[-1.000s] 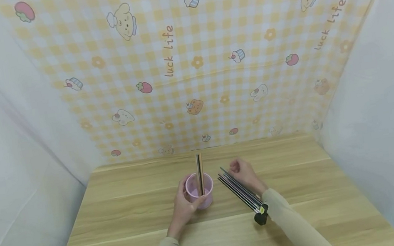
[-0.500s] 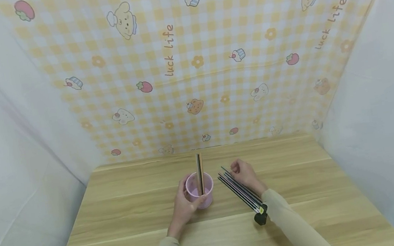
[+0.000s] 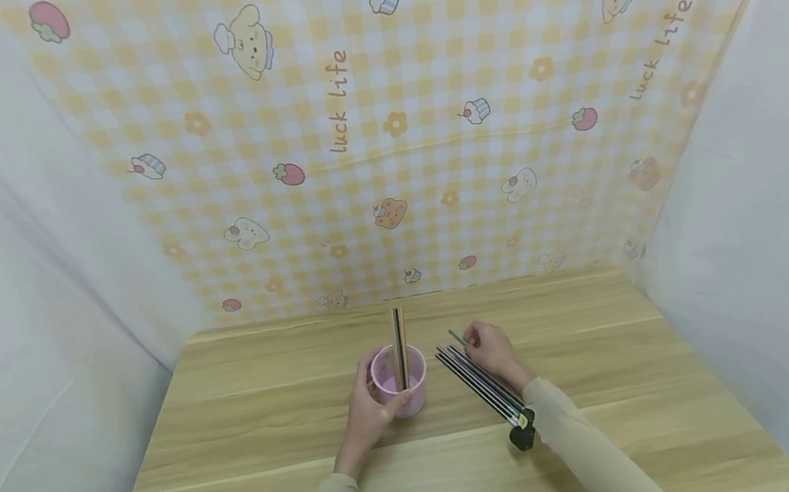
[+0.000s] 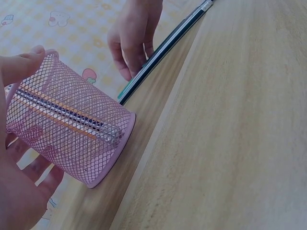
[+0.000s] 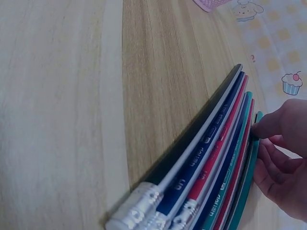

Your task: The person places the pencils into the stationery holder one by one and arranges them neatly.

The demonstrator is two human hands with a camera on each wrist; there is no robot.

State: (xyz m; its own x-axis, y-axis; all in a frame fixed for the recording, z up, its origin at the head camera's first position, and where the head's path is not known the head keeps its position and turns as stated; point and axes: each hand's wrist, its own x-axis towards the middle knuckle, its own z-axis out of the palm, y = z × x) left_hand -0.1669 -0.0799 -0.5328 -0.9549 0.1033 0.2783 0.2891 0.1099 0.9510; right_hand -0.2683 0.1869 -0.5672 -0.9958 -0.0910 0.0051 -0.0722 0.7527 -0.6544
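Note:
A pink mesh pencil cup (image 3: 413,408) stands on the table, and my left hand (image 3: 368,412) grips its side, thumb near the rim. Several pencils (image 3: 399,338) lean upright inside it; their silver ends show low through the mesh in the left wrist view. To the right of the cup, a slanted row of pencils (image 3: 476,384) in blue, red, green and dark colours lies side by side. My right hand (image 5: 285,158) pinches the outermost green pencil (image 5: 249,175) between thumb and fingers near its far end. That end (image 3: 456,336) pokes out past the fingertips.
The wooden table (image 3: 241,444) ends at a yellow checked cloth (image 3: 332,229) behind the cup. White sheets (image 3: 763,228) hang on both sides. Each sleeve carries a small black wrist camera (image 3: 522,430); the right one overlaps the pencils' near ends in the head view.
The green pencil's far end has shifted right, away from the row, with my right fingers now on it. My left hand and the cup have stayed put.

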